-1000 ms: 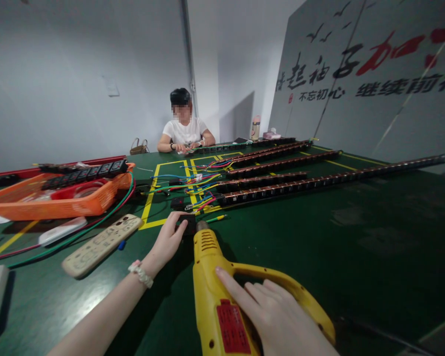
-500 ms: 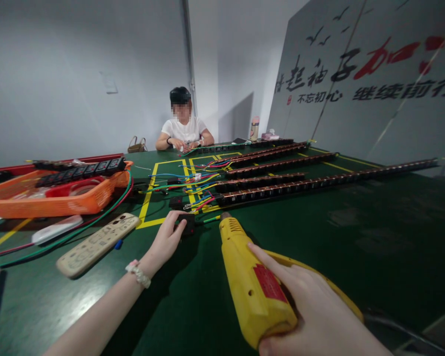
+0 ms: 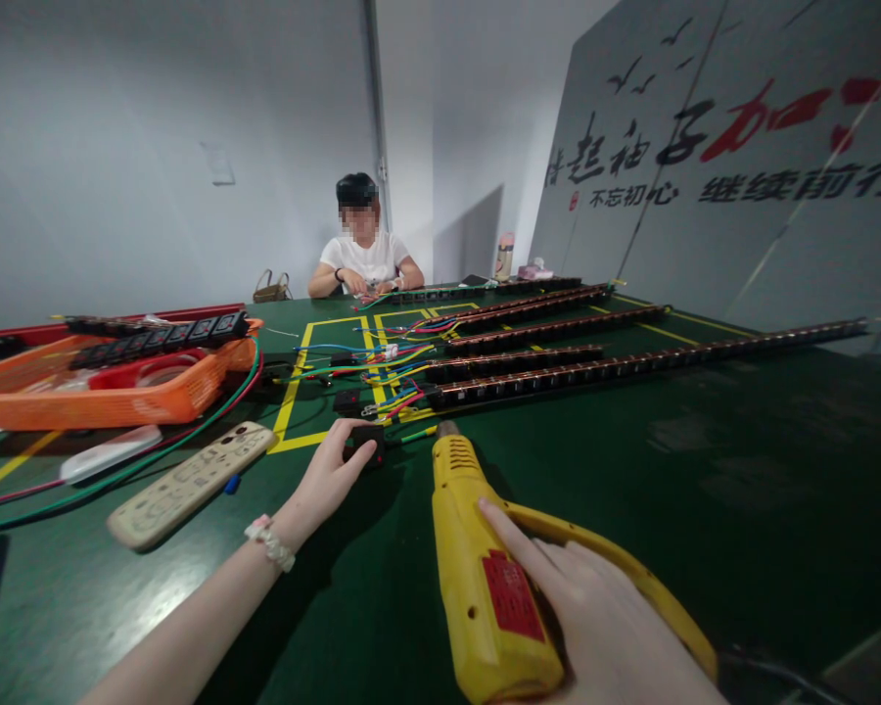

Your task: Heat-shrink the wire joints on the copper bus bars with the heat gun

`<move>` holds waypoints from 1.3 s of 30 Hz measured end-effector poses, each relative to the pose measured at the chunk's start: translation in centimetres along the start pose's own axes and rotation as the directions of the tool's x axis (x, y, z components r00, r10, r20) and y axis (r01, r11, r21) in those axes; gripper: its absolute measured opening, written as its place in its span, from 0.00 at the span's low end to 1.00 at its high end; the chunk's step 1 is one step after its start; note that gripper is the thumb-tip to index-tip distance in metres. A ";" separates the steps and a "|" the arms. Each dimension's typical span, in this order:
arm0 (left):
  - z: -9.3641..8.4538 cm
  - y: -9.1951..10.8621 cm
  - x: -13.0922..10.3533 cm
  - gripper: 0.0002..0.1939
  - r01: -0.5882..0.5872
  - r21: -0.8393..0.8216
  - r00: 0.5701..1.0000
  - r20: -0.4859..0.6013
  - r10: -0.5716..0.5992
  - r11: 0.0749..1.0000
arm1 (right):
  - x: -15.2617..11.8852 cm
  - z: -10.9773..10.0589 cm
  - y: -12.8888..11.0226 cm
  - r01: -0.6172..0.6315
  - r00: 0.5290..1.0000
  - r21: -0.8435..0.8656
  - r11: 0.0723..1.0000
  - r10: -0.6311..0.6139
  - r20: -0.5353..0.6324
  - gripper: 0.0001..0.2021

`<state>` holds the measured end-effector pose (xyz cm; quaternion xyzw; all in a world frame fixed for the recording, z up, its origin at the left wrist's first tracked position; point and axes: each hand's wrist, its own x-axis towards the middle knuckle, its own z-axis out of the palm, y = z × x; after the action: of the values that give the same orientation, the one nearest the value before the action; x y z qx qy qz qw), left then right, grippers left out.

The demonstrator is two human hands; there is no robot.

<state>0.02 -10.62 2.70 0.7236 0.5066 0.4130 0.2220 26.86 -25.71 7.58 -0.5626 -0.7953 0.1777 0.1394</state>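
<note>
In my right hand (image 3: 594, 597) is a yellow heat gun (image 3: 477, 568) with a red label, its metal nozzle pointing away from me. The nozzle tip is close to a short green-and-yellow wire (image 3: 417, 436). That wire leads to a small black box-shaped part (image 3: 371, 446), and my left hand (image 3: 340, 460) grips this part on the table. Just beyond it lies a second black block (image 3: 347, 401). Long black socket strips with copper bars (image 3: 529, 377) lie behind, coloured wires (image 3: 403, 397) fanning from their left ends.
An orange basket (image 3: 168, 406) with black socket strips stands at the left. Nearer me lie a beige power strip (image 3: 191, 485), a white object (image 3: 110, 453) and a small blue piece (image 3: 232, 484). Across the green table (image 3: 631, 470) sits another person (image 3: 367, 259), hands on parts.
The heat gun's body has swung slightly left with my right hand, its nozzle staying near the wire. My left hand keeps its grip on the black part, its thumb shifting slightly.
</note>
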 end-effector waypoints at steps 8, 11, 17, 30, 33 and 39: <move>0.4 -0.3 0.0 0.23 0.004 0.017 1.000 -0.013 -0.004 1.000 | -0.2 1.0 -1.4 0.124 0.990 -0.161 0.979 -0.133 -0.049 0.48; 0.4 -0.2 -0.1 0.24 0.002 0.031 1.000 -0.029 -0.001 1.000 | -0.2 1.3 -2.0 0.184 0.979 -0.204 0.961 -0.197 -0.045 0.44; 0.4 -0.3 -0.1 0.25 0.003 0.063 1.000 -0.017 -0.002 0.998 | 0.1 1.4 -2.2 0.199 0.979 -0.199 0.960 -0.203 0.001 0.41; 0.5 -0.9 0.1 0.27 -0.004 0.072 1.000 -0.005 0.004 0.997 | 0.2 0.6 -1.4 0.123 0.991 -0.051 0.991 -0.120 0.064 0.48; 0.5 -1.0 0.0 0.28 0.002 0.072 1.000 -0.014 -0.001 0.997 | 0.3 0.0 -0.5 0.076 0.994 0.013 0.997 -0.077 0.073 0.54; 0.6 -1.3 0.0 0.30 -0.027 0.097 0.999 -0.019 0.029 0.995 | 0.5 -0.8 0.9 -0.018 1.000 0.010 1.000 0.018 0.016 0.59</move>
<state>-0.20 -10.04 1.46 0.7364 0.5179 0.3983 0.1756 27.79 -24.81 7.93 -0.5676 -0.7904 0.1873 0.1345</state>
